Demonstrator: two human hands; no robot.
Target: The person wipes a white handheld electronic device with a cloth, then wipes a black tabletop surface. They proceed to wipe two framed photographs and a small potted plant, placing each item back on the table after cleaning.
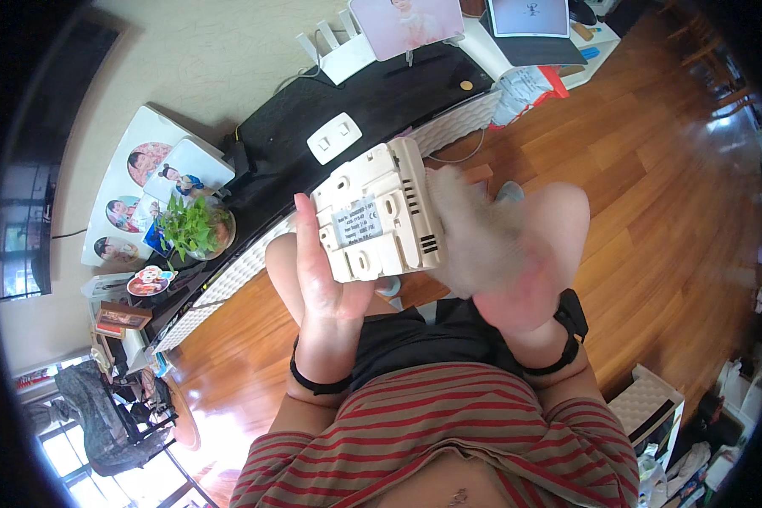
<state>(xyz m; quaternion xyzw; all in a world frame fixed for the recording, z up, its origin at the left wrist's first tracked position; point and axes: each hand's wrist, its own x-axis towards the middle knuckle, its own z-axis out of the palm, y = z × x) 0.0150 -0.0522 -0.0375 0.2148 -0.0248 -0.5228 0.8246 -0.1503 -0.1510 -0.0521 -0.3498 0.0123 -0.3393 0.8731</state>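
Observation:
My left hand (326, 275) grips a cream plastic box-shaped device (381, 212) from its left side, back face up, showing a label, slots and vents. My right hand (503, 267) is at the device's right edge, blurred by motion, pressing a grey cloth (474, 229) against it. Both wrists wear black bands. My knees and dark shorts show beneath the hands.
A black cabinet (313, 110) runs diagonally behind, carrying a white double switch plate (334, 137), a white router (338, 46), a potted green plant (193, 227) and picture frames (148, 182). Wooden floor (651, 169) spreads right; a white box (647, 402) stands low right.

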